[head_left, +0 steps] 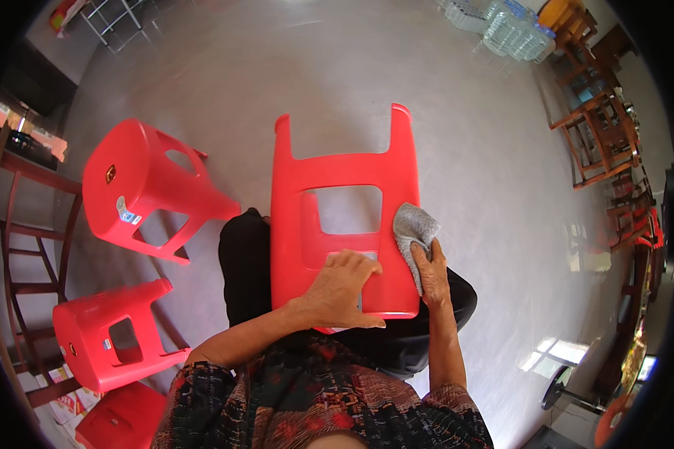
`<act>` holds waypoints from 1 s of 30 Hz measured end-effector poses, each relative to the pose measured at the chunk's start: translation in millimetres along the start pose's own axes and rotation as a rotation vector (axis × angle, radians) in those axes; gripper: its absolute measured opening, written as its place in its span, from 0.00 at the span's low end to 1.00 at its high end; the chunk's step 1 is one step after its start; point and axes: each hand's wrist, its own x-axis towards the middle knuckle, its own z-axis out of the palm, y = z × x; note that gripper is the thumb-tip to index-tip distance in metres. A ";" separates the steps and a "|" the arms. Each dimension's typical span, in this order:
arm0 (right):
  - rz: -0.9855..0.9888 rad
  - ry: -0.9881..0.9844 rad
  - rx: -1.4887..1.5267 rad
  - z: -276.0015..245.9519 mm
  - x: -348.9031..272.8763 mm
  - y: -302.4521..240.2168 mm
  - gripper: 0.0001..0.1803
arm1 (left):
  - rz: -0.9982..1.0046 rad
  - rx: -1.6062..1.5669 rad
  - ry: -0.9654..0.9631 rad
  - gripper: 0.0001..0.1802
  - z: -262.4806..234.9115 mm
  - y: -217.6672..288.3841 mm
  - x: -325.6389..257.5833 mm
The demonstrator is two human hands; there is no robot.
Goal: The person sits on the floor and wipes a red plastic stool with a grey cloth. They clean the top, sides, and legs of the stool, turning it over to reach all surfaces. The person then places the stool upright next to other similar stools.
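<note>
Hands on red stool, right with grey cloth.

Four red plastic stools are showing: one lying across the lap, two tipped on the floor at the left, and one peeking in at the bottom-left edge. One grey cloth is showing, and two hands, the left hand and the right hand. At least two wooden chairs are standing at the right. One pack of water bottles is sitting at the top.
</note>
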 end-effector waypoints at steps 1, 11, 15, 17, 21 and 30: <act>0.018 0.014 0.005 -1.6 0.2 -2.1 0.28 | -0.008 0.065 0.096 0.39 -6.7 -1.7 -4.0; 0.177 0.058 0.071 -24.4 8.9 6.5 0.29 | -0.733 -0.301 0.562 0.42 27.1 -107.4 -23.9; 0.169 0.061 0.143 -32.1 12.0 21.4 0.28 | -1.128 -0.933 0.594 0.36 54.1 -170.0 -44.7; 0.199 0.101 0.188 -44.6 13.3 32.5 0.27 | -1.115 -1.130 0.460 0.35 64.0 -169.3 -51.9; 0.228 0.155 0.210 -46.5 16.6 25.4 0.26 | -0.916 -1.272 0.471 0.36 80.9 -169.7 -53.7; -0.023 0.228 -0.744 -36.7 92.1 35.7 0.27 | -0.839 -0.846 0.431 0.39 103.8 -171.1 -50.0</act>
